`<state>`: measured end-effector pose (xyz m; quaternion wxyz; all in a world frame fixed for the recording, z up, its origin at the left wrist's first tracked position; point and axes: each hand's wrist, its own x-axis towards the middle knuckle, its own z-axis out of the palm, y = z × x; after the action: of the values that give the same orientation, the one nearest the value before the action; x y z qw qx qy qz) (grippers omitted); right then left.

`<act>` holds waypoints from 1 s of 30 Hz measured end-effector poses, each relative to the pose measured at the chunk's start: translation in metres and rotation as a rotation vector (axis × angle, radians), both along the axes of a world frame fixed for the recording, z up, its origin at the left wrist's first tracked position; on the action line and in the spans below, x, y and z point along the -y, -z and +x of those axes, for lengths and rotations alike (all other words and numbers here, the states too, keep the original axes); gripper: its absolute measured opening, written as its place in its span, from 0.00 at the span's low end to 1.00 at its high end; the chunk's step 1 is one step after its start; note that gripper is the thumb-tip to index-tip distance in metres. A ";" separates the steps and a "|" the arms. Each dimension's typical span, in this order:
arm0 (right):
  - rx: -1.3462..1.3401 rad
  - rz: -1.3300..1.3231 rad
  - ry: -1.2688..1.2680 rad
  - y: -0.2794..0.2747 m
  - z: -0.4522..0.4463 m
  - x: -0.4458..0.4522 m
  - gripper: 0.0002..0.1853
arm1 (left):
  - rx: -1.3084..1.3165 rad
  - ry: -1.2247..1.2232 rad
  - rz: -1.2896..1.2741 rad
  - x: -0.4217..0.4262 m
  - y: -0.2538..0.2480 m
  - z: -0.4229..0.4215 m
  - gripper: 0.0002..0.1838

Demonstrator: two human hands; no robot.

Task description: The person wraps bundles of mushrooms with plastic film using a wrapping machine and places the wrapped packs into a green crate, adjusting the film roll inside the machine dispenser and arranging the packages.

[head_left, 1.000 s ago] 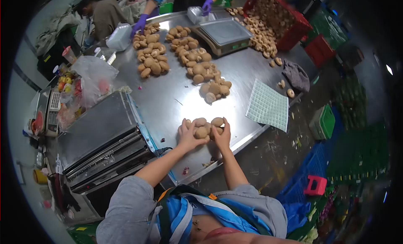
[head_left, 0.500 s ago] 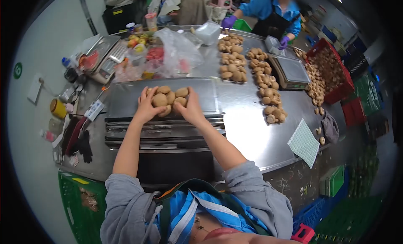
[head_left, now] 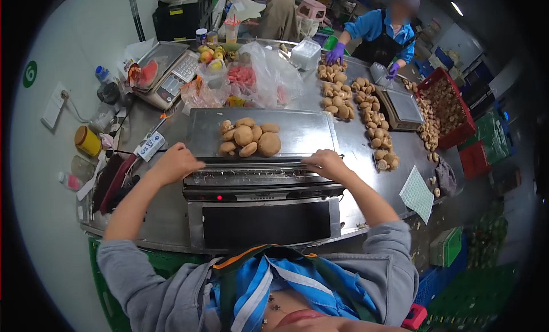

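A cluster of brown mushrooms [head_left: 244, 135] sits on the flat metal top [head_left: 311, 132] of a film-wrapping machine. My left hand [head_left: 176, 163] is at the left end of the machine's roller slot, fingers pinched together. At the right end, my right hand [head_left: 329, 164] pinches in the same way. Between them runs a shiny strip of clear cling film [head_left: 257, 173], its edge seemingly held by the fingertips. Below it are a lit red lamp [head_left: 219, 198] and a black heating plate [head_left: 267, 224]. Neither hand touches the mushrooms.
Rows of mushroom piles [head_left: 377, 126] lie to the right, near a weighing scale [head_left: 402, 106] and a red crate [head_left: 452, 103] of mushrooms. A co-worker's purple-gloved hand [head_left: 335, 54] reaches the far piles. Plastic bags [head_left: 269, 75] and another scale [head_left: 171, 80] stand at back left.
Both hands have let go of the mushrooms, moved apart and come back toward me to the roller slot. The mushrooms stay on the metal top. My view has shifted, showing more of the machine.
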<state>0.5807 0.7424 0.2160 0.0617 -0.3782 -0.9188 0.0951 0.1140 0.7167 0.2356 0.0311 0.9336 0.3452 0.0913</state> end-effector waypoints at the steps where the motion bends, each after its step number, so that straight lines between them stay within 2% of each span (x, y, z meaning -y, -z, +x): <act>1: 0.073 0.084 -0.161 -0.005 0.005 -0.001 0.22 | -0.377 0.148 0.065 0.005 -0.004 -0.006 0.22; 2: 0.184 0.124 -0.232 -0.009 0.004 0.000 0.22 | -0.378 0.144 0.069 0.007 -0.003 -0.007 0.22; 5: 0.171 0.156 -0.334 0.011 -0.012 -0.005 0.22 | -0.282 0.364 0.378 -0.005 0.009 -0.001 0.21; 7: 0.128 0.162 -0.356 0.015 -0.026 -0.005 0.22 | -0.218 0.361 0.382 -0.017 0.032 0.014 0.21; 8: 0.022 0.211 -0.367 0.028 -0.028 -0.007 0.18 | -0.146 0.370 0.335 -0.019 0.040 0.021 0.21; 9: -0.106 0.216 -0.299 0.027 -0.032 0.000 0.12 | -0.165 0.359 0.414 -0.021 0.050 0.024 0.21; 10: -0.266 0.212 -0.150 0.037 -0.031 0.006 0.06 | -0.095 0.283 0.377 -0.016 0.054 0.028 0.20; 11: -0.338 0.154 -0.092 0.050 -0.026 0.013 0.05 | 0.108 0.207 0.274 -0.001 0.049 0.032 0.15; 13: -0.290 -0.113 0.146 0.030 -0.021 0.056 0.06 | 0.392 -0.022 0.189 0.038 0.047 0.026 0.08; 14: -0.408 -0.243 0.189 0.013 -0.019 0.072 0.07 | 0.554 -0.168 0.121 0.054 0.037 0.026 0.05; 15: -0.582 -0.330 0.223 -0.003 -0.019 0.075 0.07 | 0.798 -0.235 -0.055 0.060 0.006 0.034 0.04; 17: -1.145 -0.664 0.322 -0.042 -0.016 0.052 0.08 | 1.223 -0.557 -0.579 0.055 -0.033 0.039 0.07; 19: -1.480 -0.428 0.275 -0.086 -0.047 0.007 0.08 | 1.826 0.006 -0.723 -0.003 -0.055 0.059 0.10; 20: -1.669 -0.435 0.340 -0.097 -0.065 -0.020 0.08 | 1.866 -0.301 -0.549 -0.036 -0.068 0.078 0.11; 21: -1.744 -0.445 0.359 -0.087 -0.080 -0.056 0.09 | 1.875 -0.603 -0.360 -0.065 -0.071 0.095 0.12; 22: -1.733 -0.452 0.298 -0.062 -0.089 -0.092 0.10 | 1.736 -0.626 -0.349 -0.105 -0.032 0.090 0.12; 23: -1.493 -0.342 0.354 -0.026 -0.095 -0.118 0.10 | 1.597 -0.646 -0.336 -0.143 0.013 0.084 0.11; 24: -1.251 -0.237 0.397 0.006 -0.096 -0.140 0.11 | 1.197 -0.644 -0.263 -0.152 0.039 0.087 0.11; 25: -0.895 -0.284 0.415 0.033 -0.092 -0.145 0.08 | 0.795 -0.635 -0.192 -0.150 0.063 0.086 0.12; 27: -0.543 -0.045 0.061 0.063 -0.093 -0.142 0.09 | 0.834 -0.438 -0.290 -0.141 0.098 0.087 0.14; 28: -0.432 0.063 0.083 0.068 -0.093 -0.140 0.10 | 0.829 -0.465 -0.300 -0.141 0.100 0.078 0.14; 29: -0.317 0.160 0.102 0.067 -0.090 -0.134 0.12 | 0.642 -0.349 -0.086 -0.141 0.103 0.069 0.14; 30: -0.338 0.017 0.048 0.064 -0.085 -0.129 0.16 | 0.443 -0.228 0.118 -0.133 0.108 0.058 0.15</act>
<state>0.4953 0.8718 0.1520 0.2210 -0.3780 -0.8868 0.1481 0.1722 0.8500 0.1277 0.0410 0.8460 0.4272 0.3164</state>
